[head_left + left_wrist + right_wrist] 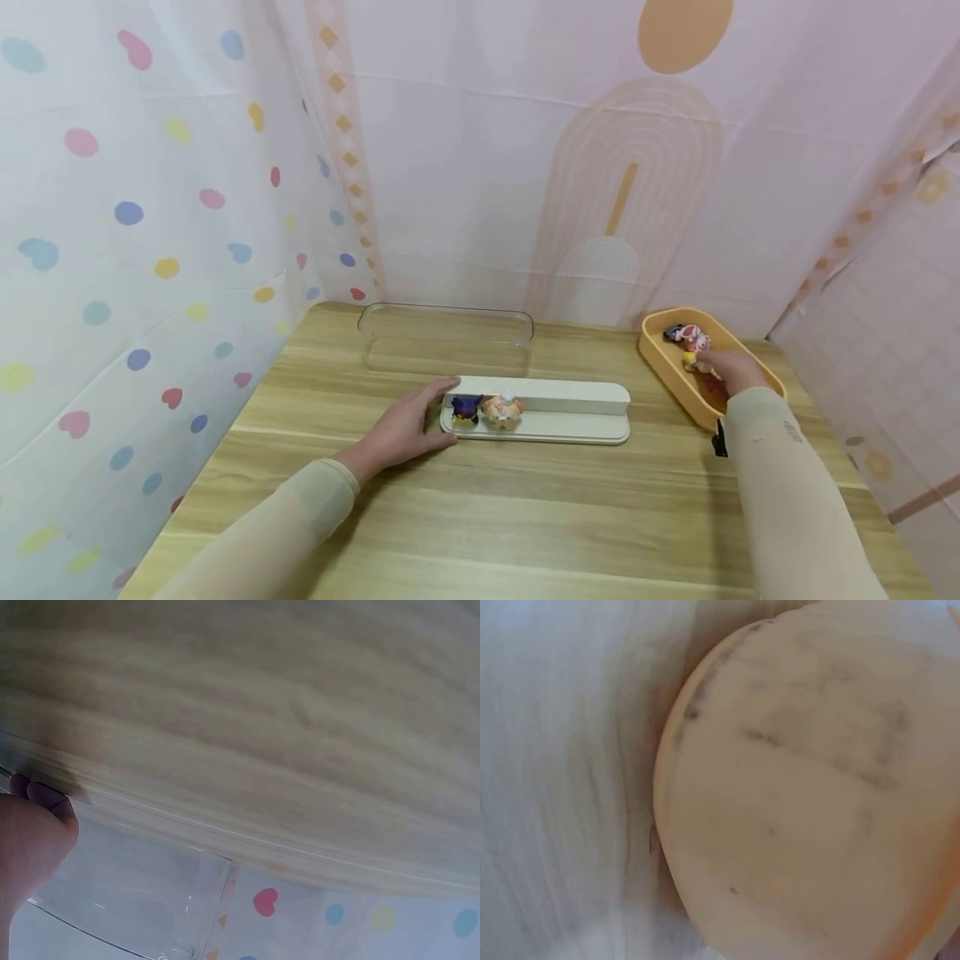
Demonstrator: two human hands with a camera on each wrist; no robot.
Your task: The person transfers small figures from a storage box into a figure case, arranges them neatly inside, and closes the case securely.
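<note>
A cream-white two-step stand [573, 425] lies on the wooden table. My left hand [397, 429] holds its left end, thumb at the front corner and fingers at the back corner. On the lower step, by this hand, a dark purple figurine [467, 407] stands beside a tan figurine with a white top [502, 410]. My right hand [731, 369] reaches into an orange tray [667, 371], fingertips at a small yellow-topped figurine [690, 360]; I cannot tell whether they grip it. A pink-and-white figurine [692, 336] and a dark one [673, 332] lie just behind.
Behind the stand sits a clear plastic box [446, 342]. A patterned curtain [465, 167] hangs along the table's back edge, with a dotted one [172, 250] on the left. In the right wrist view the tray's wall [795, 825] fills much of the picture.
</note>
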